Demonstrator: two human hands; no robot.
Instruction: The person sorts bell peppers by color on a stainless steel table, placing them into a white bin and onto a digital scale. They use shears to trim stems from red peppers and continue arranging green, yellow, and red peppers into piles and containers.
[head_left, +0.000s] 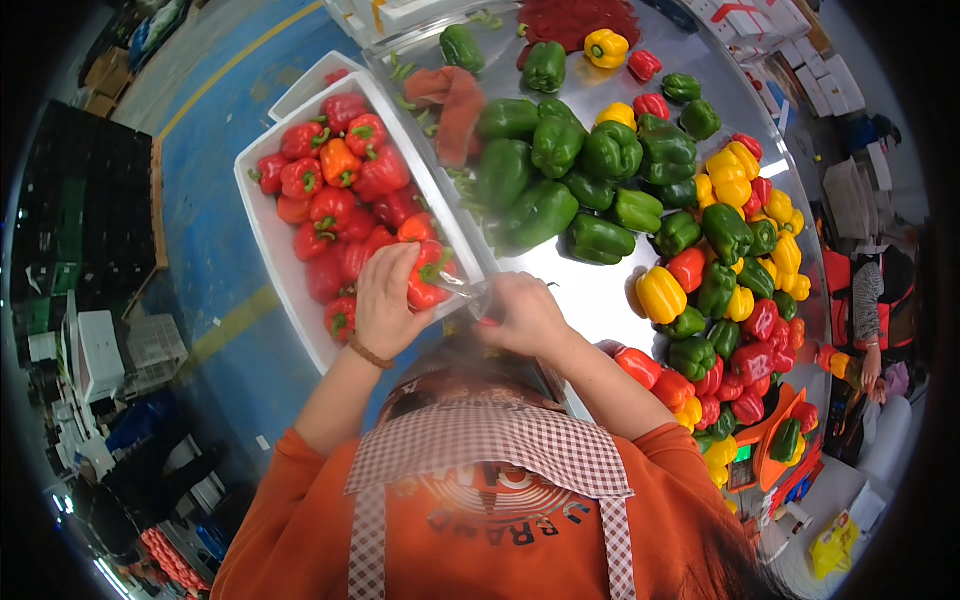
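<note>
My left hand (390, 300) grips a red bell pepper (429, 277) with a green stem, over the near right corner of a white foam box (281, 277). Shut on a small blade-like tool (466, 289), my right hand (521, 311) is just right of that pepper. The tool's tip is close to the stem; whether it touches cannot be told. Red bell peppers (334, 206) and an orange-red one (340, 163) lie in the box. To the right, green bell peppers (555, 146) are heaped on a metal table (555, 292).
Yellow bell peppers (660, 295) and more red ones (752, 364) are piled along the table's right side. A reddish cloth (454, 105) lies by the box. An orange scale (772, 442) stands near the right edge. Beyond it, a person (870, 300) holds peppers.
</note>
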